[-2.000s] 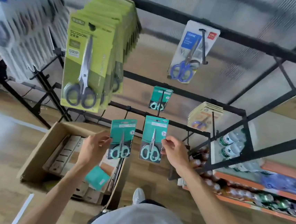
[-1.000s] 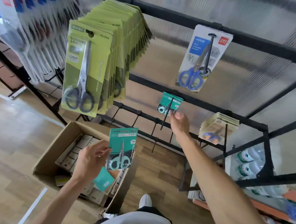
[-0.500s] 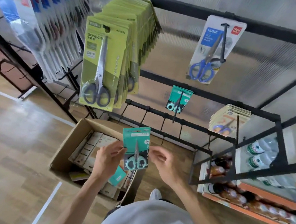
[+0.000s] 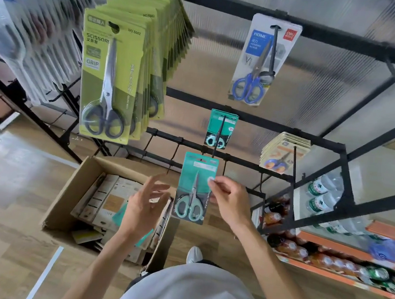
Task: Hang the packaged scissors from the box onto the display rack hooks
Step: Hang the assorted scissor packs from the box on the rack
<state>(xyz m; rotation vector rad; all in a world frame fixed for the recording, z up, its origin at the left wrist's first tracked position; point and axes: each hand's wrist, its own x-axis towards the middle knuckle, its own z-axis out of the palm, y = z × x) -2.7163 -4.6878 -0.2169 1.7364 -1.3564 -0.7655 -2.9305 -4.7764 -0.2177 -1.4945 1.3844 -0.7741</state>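
The right hand (image 4: 228, 201) pinches a teal scissors pack (image 4: 195, 187) by its right edge, thumb and fingertips on the card face; the pack hangs upright just below the tip of a black hook (image 4: 217, 136), its top edge near that tip; whether the hook has entered the hanging slot cannot be told; the left hand (image 4: 144, 203) is spread with relaxed fingers, holding nothing, just left of the pack and apart from it, above the right edge of the cardboard box (image 4: 67, 190) on the floor; further back on the same hook hangs another teal pack (image 4: 227, 125); green scissors packs (image 4: 117, 74) crowd the rack's upper left.
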